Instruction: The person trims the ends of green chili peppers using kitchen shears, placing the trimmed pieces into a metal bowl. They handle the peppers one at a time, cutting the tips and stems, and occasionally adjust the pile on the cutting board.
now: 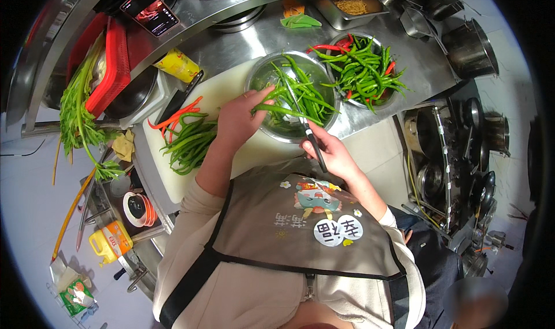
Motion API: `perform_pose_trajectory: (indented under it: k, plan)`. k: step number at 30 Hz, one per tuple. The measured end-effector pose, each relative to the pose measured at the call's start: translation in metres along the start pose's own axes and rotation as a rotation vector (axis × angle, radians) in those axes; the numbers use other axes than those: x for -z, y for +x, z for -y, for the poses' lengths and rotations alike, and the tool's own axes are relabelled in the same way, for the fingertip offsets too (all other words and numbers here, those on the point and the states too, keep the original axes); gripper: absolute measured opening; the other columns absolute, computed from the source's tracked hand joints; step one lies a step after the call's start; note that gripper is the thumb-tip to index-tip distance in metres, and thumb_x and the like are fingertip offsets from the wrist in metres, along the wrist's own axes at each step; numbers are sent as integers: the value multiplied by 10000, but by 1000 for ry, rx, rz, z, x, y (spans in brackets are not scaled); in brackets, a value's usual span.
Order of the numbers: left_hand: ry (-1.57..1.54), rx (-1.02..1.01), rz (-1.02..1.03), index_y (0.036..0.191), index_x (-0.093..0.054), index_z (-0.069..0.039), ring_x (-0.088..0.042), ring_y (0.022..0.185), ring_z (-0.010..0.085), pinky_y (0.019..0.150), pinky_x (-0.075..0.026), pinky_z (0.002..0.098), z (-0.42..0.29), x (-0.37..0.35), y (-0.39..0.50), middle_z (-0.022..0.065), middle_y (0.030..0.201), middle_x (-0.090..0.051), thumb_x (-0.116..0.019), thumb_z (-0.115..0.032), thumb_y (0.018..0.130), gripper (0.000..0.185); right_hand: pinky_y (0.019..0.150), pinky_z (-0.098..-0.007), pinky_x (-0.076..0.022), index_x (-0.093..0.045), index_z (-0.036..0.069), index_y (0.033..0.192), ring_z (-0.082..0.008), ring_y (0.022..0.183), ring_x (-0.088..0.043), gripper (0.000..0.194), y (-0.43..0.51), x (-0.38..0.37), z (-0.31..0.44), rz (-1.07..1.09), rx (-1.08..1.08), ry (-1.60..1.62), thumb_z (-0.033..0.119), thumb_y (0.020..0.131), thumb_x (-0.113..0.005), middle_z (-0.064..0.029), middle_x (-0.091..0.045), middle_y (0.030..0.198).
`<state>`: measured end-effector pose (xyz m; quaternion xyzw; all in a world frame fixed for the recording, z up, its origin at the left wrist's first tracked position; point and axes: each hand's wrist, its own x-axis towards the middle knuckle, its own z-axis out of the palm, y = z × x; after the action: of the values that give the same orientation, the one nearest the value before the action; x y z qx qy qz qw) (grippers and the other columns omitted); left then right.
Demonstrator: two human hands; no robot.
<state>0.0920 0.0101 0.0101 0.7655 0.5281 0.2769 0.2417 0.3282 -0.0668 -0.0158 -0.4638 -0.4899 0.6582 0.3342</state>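
Over a steel bowl (262, 131) with green chili peppers (310, 97) in it, my left hand (245, 118) holds green chilies by one end. My right hand (327, 149) grips the dark handles of kitchen scissors (305, 123), whose blades reach across the bowl among the chilies. Left of my left hand, a pile of long green chilies (190, 142) and some red chilies (173, 118) lie on a white cutting board (169, 181). Right of the bowl, a second steel bowl (375, 108) is heaped with green and red chilies.
A black-handled knife (184, 95) lies at the board's upper left, near a yellow can (177, 64). Celery (82, 108) hangs by a red basket (117, 60). A phone (149, 11) rests on the shelf. Behind are a green cloth (300, 21) and a steel tray (342, 21). Another person (433, 251) is at the lower right.
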Motion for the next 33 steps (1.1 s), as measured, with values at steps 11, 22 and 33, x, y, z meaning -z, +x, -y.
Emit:
perform_pose_trajectory:
  k: [11,22,33]
  plan:
    - [40,-15,66,1217,-599,-158,-615,742,267,639,-485,350,6,-14,0,79,894,-650,-611,-118,783,436,470,-207,-380,-425,20,1345,-52,515,-443,553,5,-4,-7,-11,-169,185,329,920,-597,35,-471,683]
    - [248,248,4,1290,-497,-78,-629,869,335,726,-511,421,49,-36,-18,186,1031,-630,-606,-297,853,500,500,-199,-433,-401,49,1361,-56,548,-523,547,4,3,-21,89,-358,147,349,934,-565,-1,-577,763]
    - [264,355,-35,1339,-381,12,-619,878,373,715,-511,436,30,-38,-12,234,1067,-591,-510,-304,921,540,625,-205,-457,-296,78,1443,-52,692,-506,647,1,-3,-18,130,-322,134,354,929,-574,-10,-582,875]
